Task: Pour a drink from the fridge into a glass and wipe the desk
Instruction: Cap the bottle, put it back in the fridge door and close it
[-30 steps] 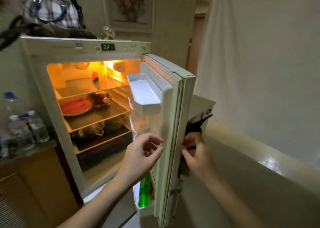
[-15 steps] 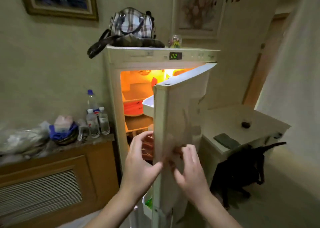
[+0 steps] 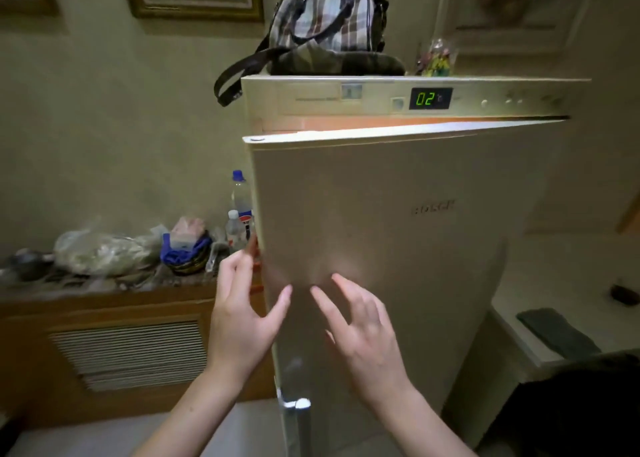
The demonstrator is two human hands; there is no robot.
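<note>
Both hands are held up with fingers spread and nothing gripped: the left hand [image 3: 242, 321] is placed at the free edge of the fridge door [image 3: 381, 248], its fingertips near that edge, and the right hand [image 3: 360, 338] is raised just before the door's front face; whether it touches cannot be told. The door is seen nearly shut, with a lit slit left below the fridge [image 3: 346, 99] control strip, where 02 is shown. No drink or glass is visible. A plaid bag [image 3: 329, 20] is set on top, and bottles [image 3: 239, 210] stand on the bench [image 3: 104, 283] to the left.
</note>
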